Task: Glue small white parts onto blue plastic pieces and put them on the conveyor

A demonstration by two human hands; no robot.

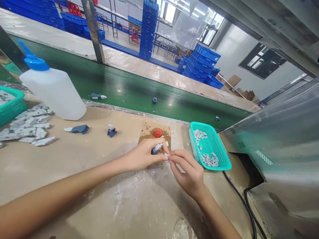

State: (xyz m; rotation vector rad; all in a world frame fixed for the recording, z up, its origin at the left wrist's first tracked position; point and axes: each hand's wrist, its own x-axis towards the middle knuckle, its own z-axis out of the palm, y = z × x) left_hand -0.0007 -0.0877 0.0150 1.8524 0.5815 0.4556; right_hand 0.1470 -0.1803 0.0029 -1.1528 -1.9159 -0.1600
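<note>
My left hand [143,154] is closed around a small dark blue and light grey plastic part [156,149]. At its thumb and fingertip is a small white plastic piece [166,154], which the fingertips of my right hand [188,169] also pinch. Just beyond the hands, a round red object [157,133] sits on a wet brown square [147,131], with small white bits beside it. Right of my right hand stands a teal basket [226,159] holding small light grey pieces [209,160]. The fingers partly hide what they hold.
A white squeeze bottle [56,93] with a blue nozzle stands at left, near a pile of grey parts [30,124] and another green basket [15,111]. Blue-grey parts [79,129] lie on the table. Behind runs a green conveyor belt [129,93]. A metal housing [281,142] and black cables [239,196] are at right.
</note>
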